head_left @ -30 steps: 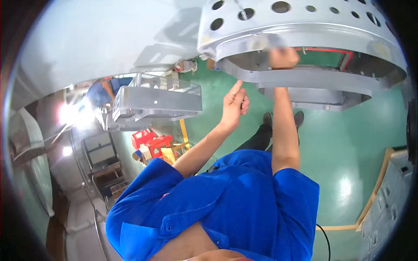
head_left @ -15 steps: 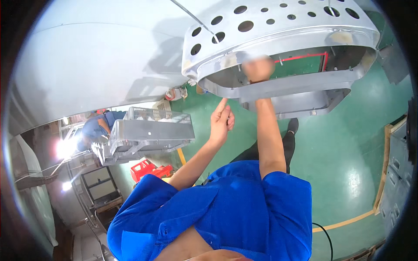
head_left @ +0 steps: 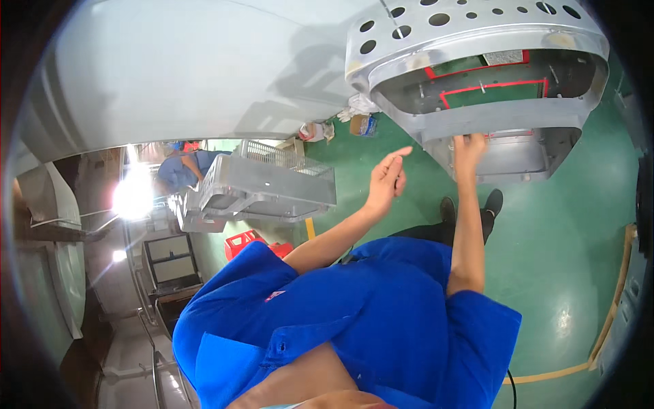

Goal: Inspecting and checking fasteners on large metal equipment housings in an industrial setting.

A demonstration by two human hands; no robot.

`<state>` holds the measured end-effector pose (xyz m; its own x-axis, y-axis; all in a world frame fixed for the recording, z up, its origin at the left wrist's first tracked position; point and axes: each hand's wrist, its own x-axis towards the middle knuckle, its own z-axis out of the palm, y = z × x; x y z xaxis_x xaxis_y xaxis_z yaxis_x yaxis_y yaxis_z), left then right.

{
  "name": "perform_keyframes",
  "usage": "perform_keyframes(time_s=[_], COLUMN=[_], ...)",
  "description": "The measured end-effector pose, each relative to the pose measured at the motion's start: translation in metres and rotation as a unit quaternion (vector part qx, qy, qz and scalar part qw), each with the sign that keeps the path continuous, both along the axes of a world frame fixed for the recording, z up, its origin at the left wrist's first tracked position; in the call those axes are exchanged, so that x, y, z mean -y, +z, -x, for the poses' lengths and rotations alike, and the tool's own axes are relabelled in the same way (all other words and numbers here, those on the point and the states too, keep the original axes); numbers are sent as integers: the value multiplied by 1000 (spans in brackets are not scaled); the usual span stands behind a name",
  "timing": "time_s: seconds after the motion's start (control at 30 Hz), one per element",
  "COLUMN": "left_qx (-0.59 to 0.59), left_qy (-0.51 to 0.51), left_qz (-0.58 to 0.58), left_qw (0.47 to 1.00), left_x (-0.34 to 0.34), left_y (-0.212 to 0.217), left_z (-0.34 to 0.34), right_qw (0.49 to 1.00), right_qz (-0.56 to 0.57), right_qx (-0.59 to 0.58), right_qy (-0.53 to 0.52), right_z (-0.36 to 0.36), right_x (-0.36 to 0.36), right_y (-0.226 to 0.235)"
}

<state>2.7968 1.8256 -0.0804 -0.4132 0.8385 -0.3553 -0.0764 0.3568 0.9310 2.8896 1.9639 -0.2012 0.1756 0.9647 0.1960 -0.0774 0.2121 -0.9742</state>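
A person in a blue shirt [head_left: 354, 320] is looking down past their own chest, both bare forearms reaching forward. The left hand [head_left: 386, 183] is hanging in the air, loosely open with the forefinger pointing ahead, holding and touching nothing. The right hand [head_left: 470, 146] is gripping the lower rim of a big grey metal casing [head_left: 477, 41], fingers curled over its edge. The casing, dotted with round holes on top, is standing above the green floor [head_left: 572, 245]. Farther off, grey metal crates [head_left: 259, 187] are stacked, with another person [head_left: 180, 170] beyond.
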Motion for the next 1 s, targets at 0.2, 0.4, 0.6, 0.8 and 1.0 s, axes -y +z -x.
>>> perform_keyframes(time_s=[0.2,0.4,0.6,0.8,1.0], left_qx=[59,73,44,210,278], left_qy=[-70,-131,-181,-79,-7], left_qz=[51,52,48,-10,56], left_qw=[994,987,981,975,959], left_x=[6,-19,-43,-62,-50], left_y=[-9,-7,11,11,22], left_z=[-46,-91,-138,-174,-202], right_qw=[971,961,967,992,983], right_qz=[65,69,-64,-52,-88], right_qx=[-105,-39,78,-54,-107], right_qy=[203,267,234,106,-122], right_z=[-80,-130,-178,-226,-239], right_x=[99,91,65,10,-108], right_y=[72,88,102,124,149])
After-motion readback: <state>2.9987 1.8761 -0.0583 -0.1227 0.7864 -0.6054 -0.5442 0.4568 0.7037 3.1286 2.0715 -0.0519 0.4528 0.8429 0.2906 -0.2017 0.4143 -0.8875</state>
